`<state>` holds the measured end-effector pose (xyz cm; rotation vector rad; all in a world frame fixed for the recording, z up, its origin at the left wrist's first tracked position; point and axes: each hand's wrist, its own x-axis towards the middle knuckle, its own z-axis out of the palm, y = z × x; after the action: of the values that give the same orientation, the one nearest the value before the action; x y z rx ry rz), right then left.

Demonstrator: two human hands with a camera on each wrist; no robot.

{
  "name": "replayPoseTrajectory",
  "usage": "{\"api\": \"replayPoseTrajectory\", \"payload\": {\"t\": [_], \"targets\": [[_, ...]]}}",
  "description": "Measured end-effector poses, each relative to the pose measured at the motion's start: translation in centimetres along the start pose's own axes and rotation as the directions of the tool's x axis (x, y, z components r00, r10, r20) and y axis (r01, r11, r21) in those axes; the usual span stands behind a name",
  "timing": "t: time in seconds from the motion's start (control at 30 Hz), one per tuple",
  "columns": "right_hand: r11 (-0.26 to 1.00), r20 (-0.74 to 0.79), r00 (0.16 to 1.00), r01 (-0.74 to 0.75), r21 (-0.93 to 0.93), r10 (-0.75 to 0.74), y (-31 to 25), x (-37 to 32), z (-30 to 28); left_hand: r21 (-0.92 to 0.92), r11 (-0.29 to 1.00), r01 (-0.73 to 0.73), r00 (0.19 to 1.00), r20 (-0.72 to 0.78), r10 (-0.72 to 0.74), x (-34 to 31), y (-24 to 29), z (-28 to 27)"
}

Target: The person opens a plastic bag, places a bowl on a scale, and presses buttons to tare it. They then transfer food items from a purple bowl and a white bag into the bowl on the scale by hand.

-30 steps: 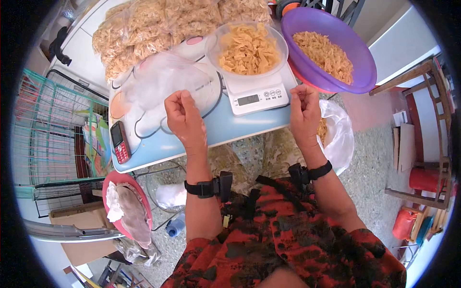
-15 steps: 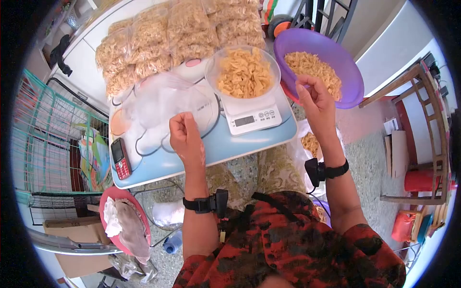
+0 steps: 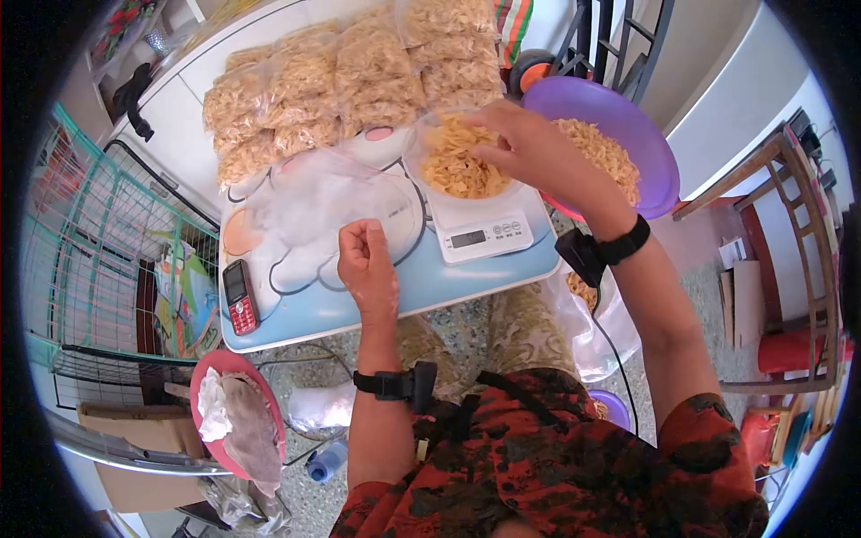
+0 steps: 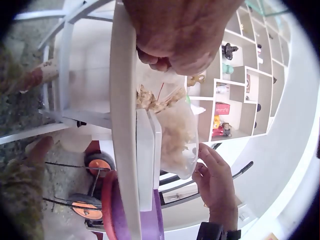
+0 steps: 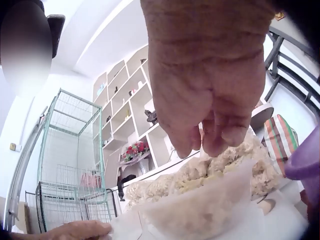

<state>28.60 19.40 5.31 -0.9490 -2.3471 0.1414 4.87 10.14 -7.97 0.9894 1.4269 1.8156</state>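
Observation:
My right hand (image 3: 538, 157) hangs over the right side of a clear plastic bowl (image 3: 413, 161) of thin, yellowish dried strips (image 3: 459, 169). Its fingers bend loosely downward, with nothing visible between them in the right wrist view. The bowl sits on a white digital scale (image 3: 487, 244), its small display facing me. Near the front edge of the blue and white table (image 3: 430, 292), my left hand (image 3: 366, 264) hovers with loosely curled fingers and holds nothing. Thin clear plastic bags (image 3: 314, 211) lie flat just beyond it.
Filled bags (image 3: 359, 81) of strips stand stacked along the table's back. A purple basin (image 3: 659, 148) with more strips is at the right. A red phone (image 3: 239, 296) lies at the left corner. On the floor are a white bag (image 3: 605, 323) and a pink basin (image 3: 199, 394).
My right hand has moved up from beside the scale, then leftward over the bowl. The left hand stays near the table's front edge. The head view has shifted slightly.

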Motion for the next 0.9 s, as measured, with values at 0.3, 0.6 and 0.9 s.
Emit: {"api": "replayPoseTrajectory", "payload": {"t": [0.3,0.6,0.9], "targets": [[0.983,0.282,0.950,-0.090,-0.158,0.132,0.5,2.7,2.9,0.028,0.999,-0.031,0.999,0.021,0.031,0.0,0.0,-0.1],[0.999,0.010,1.000,-0.007,-0.035,0.008,2.0,1.7,3.2,0.015,0.999,-0.038,0.999,0.017,0.038,0.0,0.3,0.1],[0.482,0.286,0.835,-0.515,0.709,0.470,1.7,1.1,0.6,-0.016,1.000,-0.018,1.000,0.022,0.018,0.0,0.3,0.1]]}}
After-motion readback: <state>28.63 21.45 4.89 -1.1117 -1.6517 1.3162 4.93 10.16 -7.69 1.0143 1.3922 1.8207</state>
